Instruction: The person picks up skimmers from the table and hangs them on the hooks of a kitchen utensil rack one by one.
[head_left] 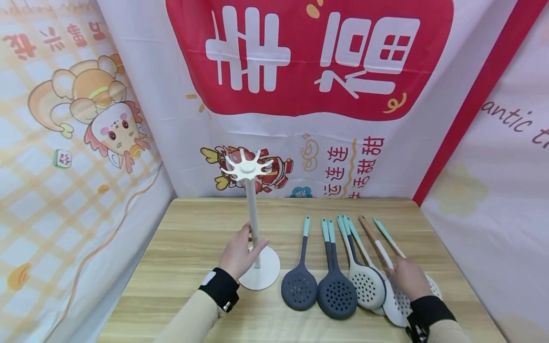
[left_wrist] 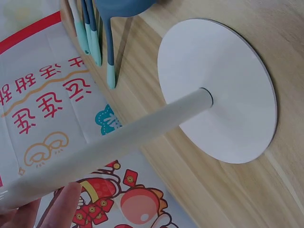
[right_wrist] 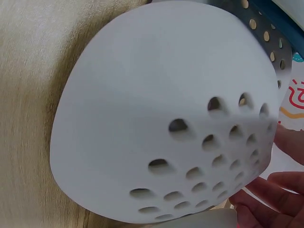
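My left hand (head_left: 240, 255) holds the pole of a white utensil stand (head_left: 252, 209), with its thumb across the near side. The stand is upright on a round base (left_wrist: 218, 90), and curved hooks radiate from its top; they carry nothing. My right hand (head_left: 409, 278) grips a white slotted turner (head_left: 394, 309) near its neck, at the right end of a row of utensils. In the right wrist view its perforated head (right_wrist: 123, 95) fills the middle, with thumb and fingers at its far edge. The turner's handle (head_left: 369, 226) ends in brown.
Dark skimmers (head_left: 299, 288) with mint handle ends lie beside the stand's base. A white skimmer (head_left: 366, 286) overlaps other utensils left of my right hand. Another mint-ended utensil (head_left: 383, 231) lies to its right. Printed cloth (head_left: 188, 176) hangs behind the wooden table (head_left: 184, 267).
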`<state>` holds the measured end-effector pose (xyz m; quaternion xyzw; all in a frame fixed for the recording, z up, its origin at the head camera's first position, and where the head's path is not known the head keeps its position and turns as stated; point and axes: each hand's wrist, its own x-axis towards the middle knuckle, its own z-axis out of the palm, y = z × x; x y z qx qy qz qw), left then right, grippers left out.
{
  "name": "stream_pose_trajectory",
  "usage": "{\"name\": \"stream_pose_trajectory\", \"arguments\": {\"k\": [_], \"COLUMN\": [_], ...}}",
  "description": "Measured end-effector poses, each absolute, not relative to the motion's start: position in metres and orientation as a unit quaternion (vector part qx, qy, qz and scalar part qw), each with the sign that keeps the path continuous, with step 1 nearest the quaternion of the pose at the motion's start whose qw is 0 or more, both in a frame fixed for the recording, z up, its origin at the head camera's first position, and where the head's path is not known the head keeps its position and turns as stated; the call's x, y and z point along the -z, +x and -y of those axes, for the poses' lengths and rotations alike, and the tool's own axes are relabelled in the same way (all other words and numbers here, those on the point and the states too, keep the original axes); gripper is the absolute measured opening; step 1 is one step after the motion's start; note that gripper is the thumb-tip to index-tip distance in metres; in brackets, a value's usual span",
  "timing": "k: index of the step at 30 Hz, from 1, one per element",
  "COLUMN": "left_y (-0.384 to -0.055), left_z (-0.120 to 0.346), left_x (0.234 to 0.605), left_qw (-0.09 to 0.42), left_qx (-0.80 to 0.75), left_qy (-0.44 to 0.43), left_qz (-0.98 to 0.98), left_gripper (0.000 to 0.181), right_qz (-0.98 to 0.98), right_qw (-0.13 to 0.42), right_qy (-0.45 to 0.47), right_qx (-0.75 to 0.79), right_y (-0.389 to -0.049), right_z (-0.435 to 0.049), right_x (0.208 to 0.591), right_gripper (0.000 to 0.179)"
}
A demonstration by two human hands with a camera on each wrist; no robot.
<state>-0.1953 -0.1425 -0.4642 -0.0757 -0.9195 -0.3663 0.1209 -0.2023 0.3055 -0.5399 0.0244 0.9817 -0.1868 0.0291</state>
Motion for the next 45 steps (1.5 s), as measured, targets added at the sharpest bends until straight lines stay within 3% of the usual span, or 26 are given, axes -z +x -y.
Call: {"name": "stream_pose_trajectory", "arguments": {"k": [6,12,21,26,39,45], "left_y": [-0.198,-0.205,-0.211,-0.211,-0.214,-0.215], "left_z": [0.137,0.132,0.128,0.127,0.126,0.126], "left_x": [0.459,0.453,0.461,0.463,0.466,0.467], "left_qw": [0.123,0.153,0.192,0.190,0.221,0.211], "left_qx": [0.381,0.401,0.374,0.367,0.354,0.354], "left_qy": [-0.047,-0.052,-0.061,-0.058,-0.056,-0.055], "left_qz": [0.915,0.902,0.905,0.909,0.907,0.909], "left_gripper": [0.061,0.044,0.033,0.032,0.022,0.025], "right_qz": [-0.982,-0.985,-0.978,-0.974,-0.966,-0.956], "right_qw": [0.032,0.026,0.036,0.036,-0.046,-0.061], "right_qy": [0.017,0.013,0.026,0.043,0.053,0.075], "right_qx": [0.187,0.172,0.202,0.221,0.250,0.279], "right_y": [-0.201,-0.202,-0.201,-0.201,-0.202,-0.201], "right_z": [-0.303,-0.299,-0.298,-0.295,-0.289,-0.283], "right_x": [0.539,0.543,0.553,0.554,0.546,0.536], "right_gripper": [0.018,0.016,0.019,0.020,0.024,0.042]}}
